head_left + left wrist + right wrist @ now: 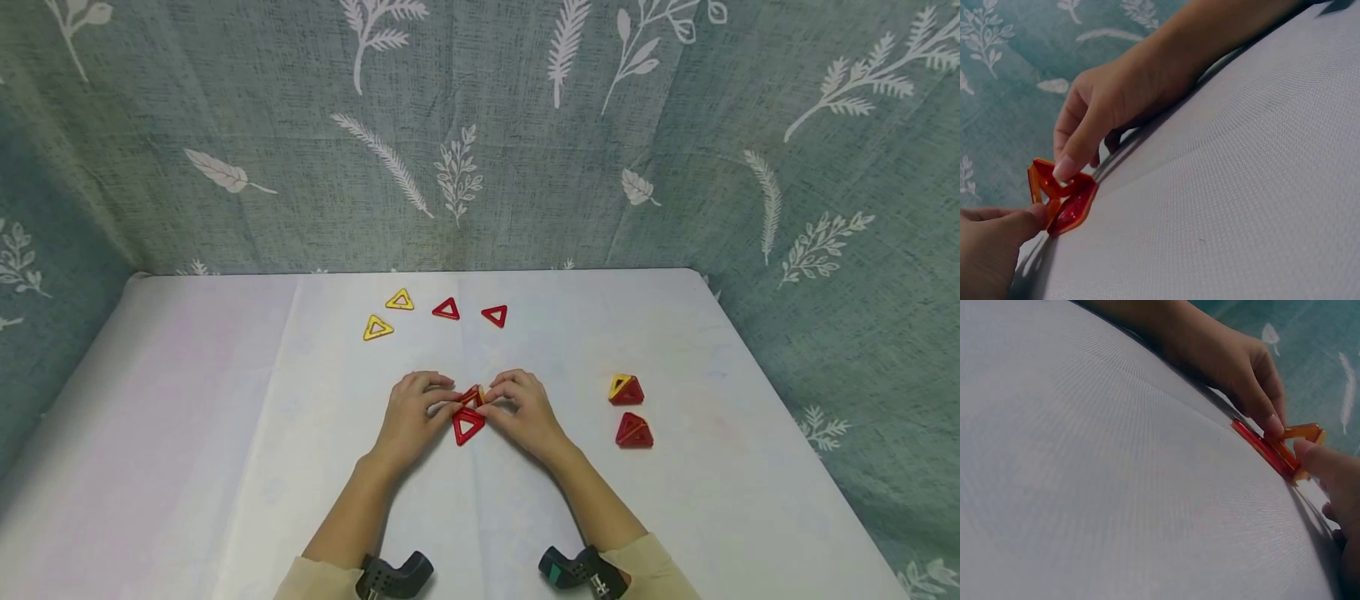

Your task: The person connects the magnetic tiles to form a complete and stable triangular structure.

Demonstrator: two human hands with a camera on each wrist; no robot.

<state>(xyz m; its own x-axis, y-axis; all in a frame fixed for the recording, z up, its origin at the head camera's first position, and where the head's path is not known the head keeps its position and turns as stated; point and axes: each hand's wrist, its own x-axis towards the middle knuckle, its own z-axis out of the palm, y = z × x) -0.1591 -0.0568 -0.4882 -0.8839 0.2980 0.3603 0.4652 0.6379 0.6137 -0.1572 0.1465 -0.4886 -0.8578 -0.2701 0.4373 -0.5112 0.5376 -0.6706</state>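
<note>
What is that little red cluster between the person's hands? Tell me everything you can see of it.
The red cluster is made of triangular frames with open middles, mostly red with some yellow toward the right. It looks like shiny, see-through plastic. One frame appears to lie flat on the white tabletop, a corner toward the person; behind it, the rest tilts up. I can't tell the exact frame count. The left hand's grip and right hand's grip pinch it from either side.

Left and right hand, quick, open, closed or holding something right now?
Left hand: closed, pinching the left side of the joined triangular tiles.
Right hand: closed, pinching their right side.
</note>
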